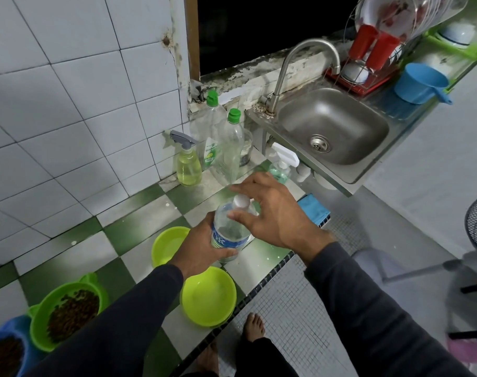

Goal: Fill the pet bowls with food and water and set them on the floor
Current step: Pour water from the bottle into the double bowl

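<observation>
A clear water bottle with a blue label stands over the checkered counter. My left hand grips its body. My right hand has thumb and fingers around its white cap. Two lime green bowls lie under my arms: one near the counter's front edge, the other behind my left wrist, partly hidden. At the lower left a green eared bowl holds brown kibble, and a blue bowl with kibble is cut off by the frame's corner.
Spray bottles and green-capped dish soap bottles stand against the tiled wall. A steel sink with a tap sits to the right, a dish rack and blue scoop beyond. A fan stands on the floor at right.
</observation>
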